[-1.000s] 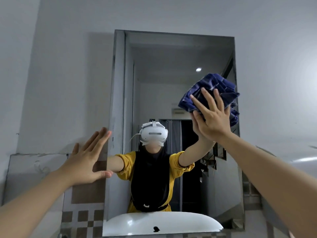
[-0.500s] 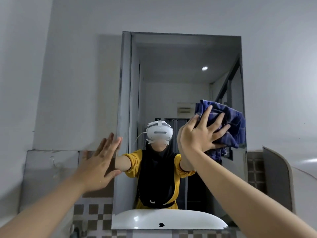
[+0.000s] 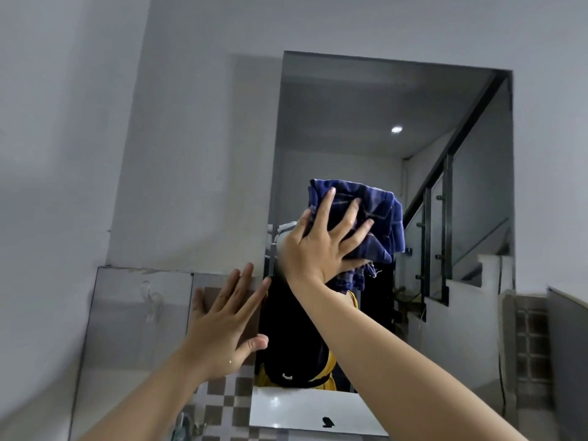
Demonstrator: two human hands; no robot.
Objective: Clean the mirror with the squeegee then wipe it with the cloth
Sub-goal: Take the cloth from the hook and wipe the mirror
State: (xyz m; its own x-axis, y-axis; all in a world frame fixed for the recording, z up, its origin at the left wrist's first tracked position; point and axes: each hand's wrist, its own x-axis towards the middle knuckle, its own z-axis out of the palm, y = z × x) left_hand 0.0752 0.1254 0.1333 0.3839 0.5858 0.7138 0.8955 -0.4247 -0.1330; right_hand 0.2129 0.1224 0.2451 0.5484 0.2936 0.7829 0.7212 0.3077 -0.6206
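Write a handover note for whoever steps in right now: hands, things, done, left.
Right hand: spread fingers press the blue checked cloth flat on the mirror, mid-height, left of centre.
Left hand: open, flat by the mirror's lower left edge, holding nothing.
Squeegee: not in view.
Done: wiping with the cloth is under way.
Left: the remaining glass; how much is already wiped cannot be told.

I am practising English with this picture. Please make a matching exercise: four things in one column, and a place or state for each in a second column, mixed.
1. cloth
2. left hand
3. right hand
4. mirror

a. flat beside the mirror's left edge
b. blue, bunched
c. hangs on the grey wall
d. presses the cloth to the glass

Pairs: 1-b, 2-a, 3-d, 4-c
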